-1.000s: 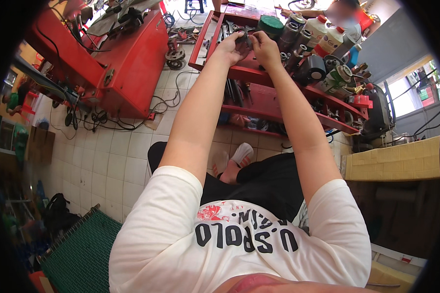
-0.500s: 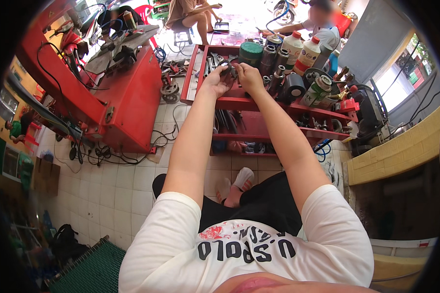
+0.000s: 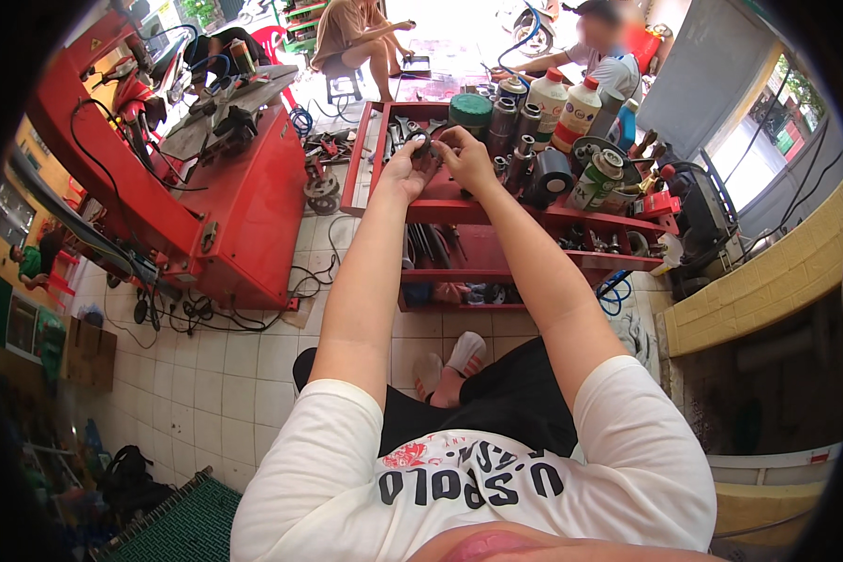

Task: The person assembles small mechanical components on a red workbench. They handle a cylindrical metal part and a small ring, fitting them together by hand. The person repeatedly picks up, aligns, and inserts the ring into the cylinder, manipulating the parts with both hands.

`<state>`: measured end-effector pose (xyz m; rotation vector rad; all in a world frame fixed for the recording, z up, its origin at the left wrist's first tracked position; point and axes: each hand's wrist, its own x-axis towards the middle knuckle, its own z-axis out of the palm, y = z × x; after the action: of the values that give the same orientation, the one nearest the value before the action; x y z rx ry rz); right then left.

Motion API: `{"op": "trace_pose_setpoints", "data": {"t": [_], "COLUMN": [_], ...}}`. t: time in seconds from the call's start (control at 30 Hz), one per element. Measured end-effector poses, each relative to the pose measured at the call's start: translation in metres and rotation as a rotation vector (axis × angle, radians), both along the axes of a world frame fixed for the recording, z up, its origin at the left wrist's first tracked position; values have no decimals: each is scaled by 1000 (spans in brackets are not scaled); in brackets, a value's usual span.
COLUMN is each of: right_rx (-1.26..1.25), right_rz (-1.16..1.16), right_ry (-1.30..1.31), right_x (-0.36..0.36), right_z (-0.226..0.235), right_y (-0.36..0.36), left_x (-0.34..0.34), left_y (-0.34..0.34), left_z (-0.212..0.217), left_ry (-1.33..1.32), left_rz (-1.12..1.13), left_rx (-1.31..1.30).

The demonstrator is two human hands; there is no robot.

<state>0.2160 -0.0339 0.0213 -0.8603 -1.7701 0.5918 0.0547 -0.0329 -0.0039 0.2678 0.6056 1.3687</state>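
Over the red cart [image 3: 459,208], we are gripping a small dark part [image 3: 422,145] with both hands, left hand [image 3: 405,170] and right hand [image 3: 466,157], steadying it close above the tools.

- My red tool cart [image 3: 496,214] stands on the pale tiled floor [image 3: 244,375].
- On my cart's top shelf: spray cans [image 3: 598,180], white bottles [image 3: 564,101], a green-lidded tin [image 3: 470,112], wrenches [image 3: 395,131].

I see a red tool cart [image 3: 459,211] and a big red machine [image 3: 253,201]. The floor [image 3: 225,375] has white square tiles, the mat [image 3: 183,534] is green, and two bottles [image 3: 562,103] are white with red caps.
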Motion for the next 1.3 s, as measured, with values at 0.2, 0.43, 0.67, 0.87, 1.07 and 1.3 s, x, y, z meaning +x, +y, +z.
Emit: {"op": "trace_pose_setpoints", "data": {"t": [0.2, 0.43, 0.67, 0.87, 1.07, 1.3], "right_rx": [23, -49, -108, 49, -109, 97], "right_rz": [29, -67, -96, -73, -108, -87], "right_ry": [23, -116, -122, -39, -242, -83], "right_x": [-3, 6, 9, 1, 6, 2], "right_z": [-7, -9, -4, 1, 7, 3], "right_y": [5, 10, 6, -7, -5, -9], "left_x": [-5, 5, 7, -3, 0, 0], "left_y": [-1, -11, -8, 1, 1, -2], "left_z": [-1, 11, 9, -4, -1, 1], "left_ry": [-9, 30, 65, 13, 33, 24], "left_rz": [41, 25, 10, 16, 8, -10], "left_rx": [20, -21, 6, 44, 8, 31]}}
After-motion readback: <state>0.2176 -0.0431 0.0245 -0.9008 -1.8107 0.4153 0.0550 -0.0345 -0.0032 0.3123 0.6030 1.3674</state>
